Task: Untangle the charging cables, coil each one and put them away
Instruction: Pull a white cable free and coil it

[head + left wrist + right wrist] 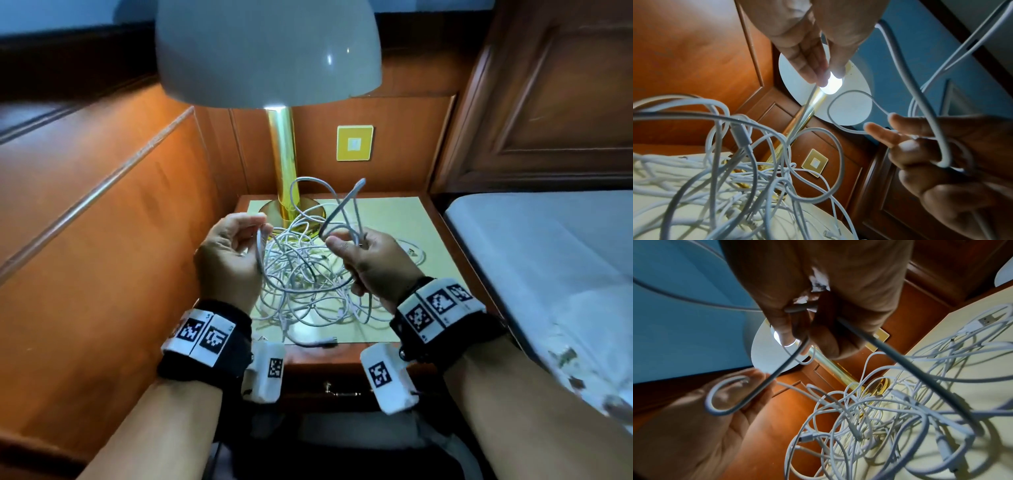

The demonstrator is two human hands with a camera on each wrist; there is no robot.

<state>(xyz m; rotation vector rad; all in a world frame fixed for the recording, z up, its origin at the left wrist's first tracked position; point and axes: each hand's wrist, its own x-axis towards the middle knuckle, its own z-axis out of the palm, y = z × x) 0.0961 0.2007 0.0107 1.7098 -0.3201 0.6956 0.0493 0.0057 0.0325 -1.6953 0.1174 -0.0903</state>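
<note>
A tangle of white charging cables (301,284) lies heaped on the pale top of the nightstand (387,219). My left hand (262,222) is raised over the heap's left side and pinches one white strand (259,246) that hangs down into it. My right hand (342,240) grips several loops of a greyer cable (346,202), which stand up above the fist. In the left wrist view the left fingertips (818,78) hold the strand, and the right hand (941,155) has a loop round its fingers. In the right wrist view the right hand (818,318) clamps the cable.
A lamp with a gold stem (282,161) and a grey shade (267,51) stands at the back of the nightstand, close behind the cables. A yellow wall plate (354,143) is on the wood panel. A bed (548,246) lies right, a drawer handle (337,392) below.
</note>
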